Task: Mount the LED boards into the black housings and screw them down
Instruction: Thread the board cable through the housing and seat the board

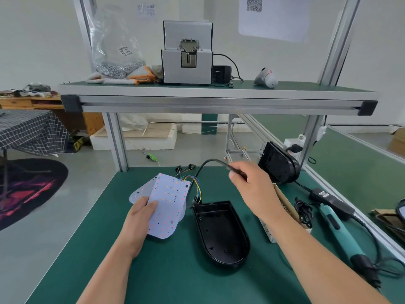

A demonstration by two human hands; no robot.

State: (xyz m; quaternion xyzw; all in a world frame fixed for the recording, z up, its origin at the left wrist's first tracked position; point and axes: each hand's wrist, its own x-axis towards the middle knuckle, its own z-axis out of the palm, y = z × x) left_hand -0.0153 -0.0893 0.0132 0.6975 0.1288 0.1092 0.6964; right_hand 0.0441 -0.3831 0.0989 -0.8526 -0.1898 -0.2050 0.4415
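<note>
A white LED board (169, 200) dotted with red and orange LEDs is tilted above the green mat, pinched at its near-left edge by my left hand (140, 218). A second white board (140, 190) lies behind it. Coloured wires (196, 183) run from the boards to a black cable (210, 162), which my right hand (252, 183) grips and holds raised. An empty black housing (221, 233) lies open-side up on the mat, right of the board. Another black housing (278, 163) leans upright at the back right.
A teal electric screwdriver (337, 229) with its cord lies at the right edge beside a cardboard box (282, 202). The shelf above carries a grey screw feeder (187, 53), a bag of screws (116, 47) and gloves. Aluminium posts frame the green mat (166, 270).
</note>
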